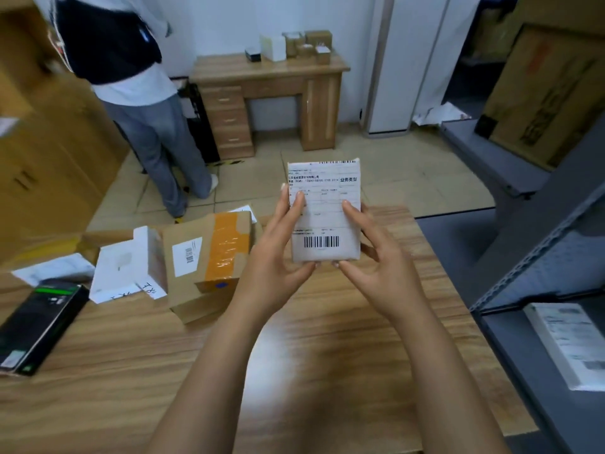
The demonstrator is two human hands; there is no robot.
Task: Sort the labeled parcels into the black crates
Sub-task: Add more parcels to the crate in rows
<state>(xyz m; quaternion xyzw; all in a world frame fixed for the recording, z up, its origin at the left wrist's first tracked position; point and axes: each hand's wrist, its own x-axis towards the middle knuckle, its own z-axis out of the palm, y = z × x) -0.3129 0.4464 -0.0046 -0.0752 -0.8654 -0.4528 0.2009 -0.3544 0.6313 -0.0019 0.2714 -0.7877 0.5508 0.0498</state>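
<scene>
Pinching the white labeled parcel (324, 213) by its side edges, the left hand (278, 253) and right hand (376, 257) hold it upright between them; it is judged light, flat, fairly stiff, with slick wrap.

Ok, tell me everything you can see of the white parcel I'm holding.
The white parcel is a flat rectangular packet, seemingly plastic-wrapped, its front covered by a shipping label with printed text, ruled boxes and a barcode near the bottom. It is held upright, label facing the camera, above the wooden table. The left hand grips its left edge, the right hand its right edge.
</scene>
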